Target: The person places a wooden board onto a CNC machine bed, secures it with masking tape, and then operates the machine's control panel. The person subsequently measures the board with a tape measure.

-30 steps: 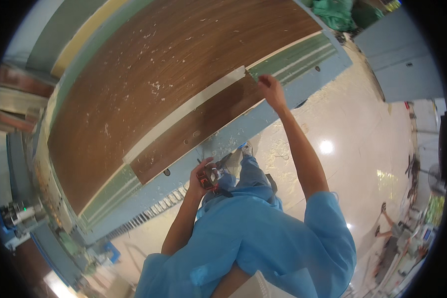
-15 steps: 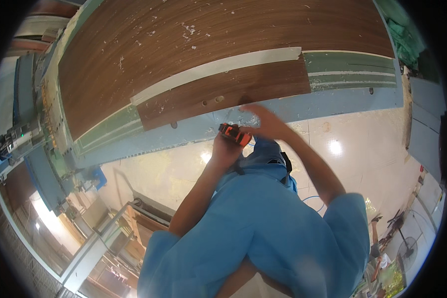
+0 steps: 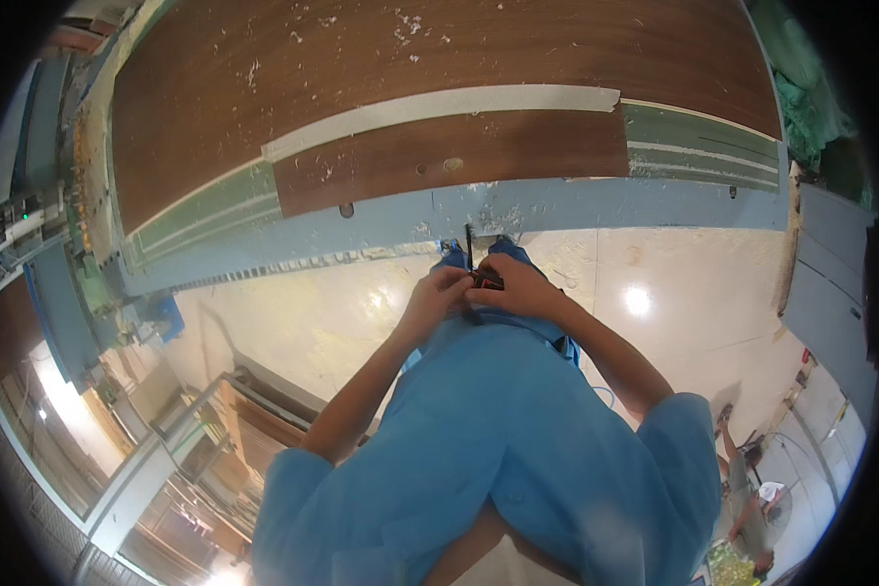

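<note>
Close to my waist, my left hand [image 3: 434, 301] and my right hand [image 3: 520, 289] meet around a small black and orange-red tool that looks like a tape measure [image 3: 487, 280]. Fingers of both hands are closed on it and cover much of its body. A thin dark strip [image 3: 470, 244] stands out from between the hands toward the bench edge; whether it is part of the tool I cannot tell. Beyond my hands lies a brown wood-grain panel [image 3: 381, 164] with two small holes, beside a pale strip [image 3: 439, 105].
The blue-grey bench edge [image 3: 596, 192] runs across in front of me, with white chips on it. A large brown sheet [image 3: 518, 49] lies behind. Machinery [image 3: 29, 225] stands at left, stacked boards [image 3: 254, 415] at lower left, green sheeting [image 3: 801, 88] at far right. Another person [image 3: 747, 498] is at lower right.
My right hand has come down from near the bench edge and closed on the tool beside my left hand. Both hands now sit lower, and the tool is more covered.
</note>
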Motion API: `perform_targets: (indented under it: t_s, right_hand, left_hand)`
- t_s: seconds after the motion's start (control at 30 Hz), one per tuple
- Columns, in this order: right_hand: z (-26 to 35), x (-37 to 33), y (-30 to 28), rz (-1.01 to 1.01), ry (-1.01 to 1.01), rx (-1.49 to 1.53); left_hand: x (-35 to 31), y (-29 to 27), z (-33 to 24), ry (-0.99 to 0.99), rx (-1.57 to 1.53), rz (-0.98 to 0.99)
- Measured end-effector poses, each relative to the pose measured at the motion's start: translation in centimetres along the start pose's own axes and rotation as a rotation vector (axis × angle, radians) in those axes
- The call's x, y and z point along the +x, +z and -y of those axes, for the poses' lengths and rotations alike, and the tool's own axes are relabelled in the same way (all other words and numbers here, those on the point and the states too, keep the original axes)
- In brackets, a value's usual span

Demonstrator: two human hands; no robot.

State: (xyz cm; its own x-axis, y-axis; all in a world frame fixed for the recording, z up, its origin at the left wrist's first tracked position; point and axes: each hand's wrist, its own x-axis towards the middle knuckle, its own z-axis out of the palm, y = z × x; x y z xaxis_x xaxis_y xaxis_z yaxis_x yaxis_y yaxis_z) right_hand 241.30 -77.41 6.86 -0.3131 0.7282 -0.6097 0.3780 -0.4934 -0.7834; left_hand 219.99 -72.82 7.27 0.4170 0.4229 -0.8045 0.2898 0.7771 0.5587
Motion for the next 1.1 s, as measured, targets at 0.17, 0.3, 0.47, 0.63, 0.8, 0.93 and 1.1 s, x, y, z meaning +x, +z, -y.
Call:
perform_targets:
  t_s: [0.17,0.3,0.47,0.63,0.8,0.93,1.1]
  right_hand:
    - [0.9,0.0,-0.8,0.233,-0.14,0.07]
    - [2.7,0.3,-1.6,0.333,0.036,-0.068]
    - [2.2,0.6,-2.3,0.358,0.044,-0.069]
    - [-1.2,-2.8,-13.3,0.405,0.345,0.018]
    - [-3.8,-6.6,-23.0,-0.208,0.256,-0.093]
    - [-4.4,-4.0,-20.1,-0.638,-0.027,-0.363]
    - [-5.9,-2.0,-16.3,-0.704,0.086,-0.304]
  left_hand:
    - [-0.2,-2.7,0.4,0.087,0.178,0.115]
    - [0.2,-3.5,0.9,0.111,0.208,0.152]
    - [0.4,-3.6,2.1,0.005,-0.214,0.27]
    - [-2.2,-12.9,0.3,0.362,-0.004,-0.267]
    - [-0.4,-15.9,0.3,0.646,-0.112,-0.846]
    - [8.4,-5.3,1.4,0.667,-0.137,-0.851]
    - [13.1,0.3,-1.1,0.559,-0.181,-1.017]
